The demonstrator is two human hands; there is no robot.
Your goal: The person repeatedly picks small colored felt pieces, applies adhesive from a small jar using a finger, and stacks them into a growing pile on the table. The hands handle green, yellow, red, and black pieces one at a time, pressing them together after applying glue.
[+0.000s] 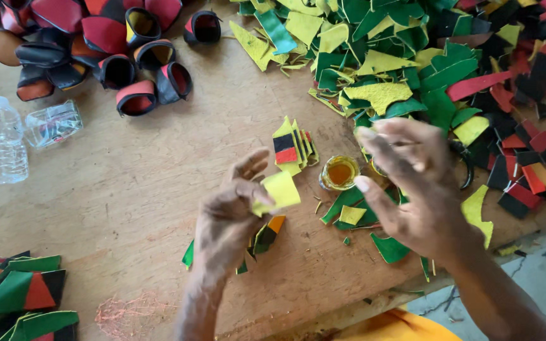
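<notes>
Hands: left (229, 211) pinches one yellow piece (280, 189); one glue pot (339, 172) nearby.

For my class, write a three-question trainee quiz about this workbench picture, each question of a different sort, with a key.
1. True or false: the left hand pinches a yellow piece.
2. What sits between the two hands? A) a small pot of amber liquid B) a hammer C) a spool of thread
3. Fill in: the clear plastic bottle stands on the table at the picture's ____ edge.

Key: 1 true. 2 A. 3 left.

Note: the right hand is blurred, so what it holds, if anything, cannot be told.
</notes>
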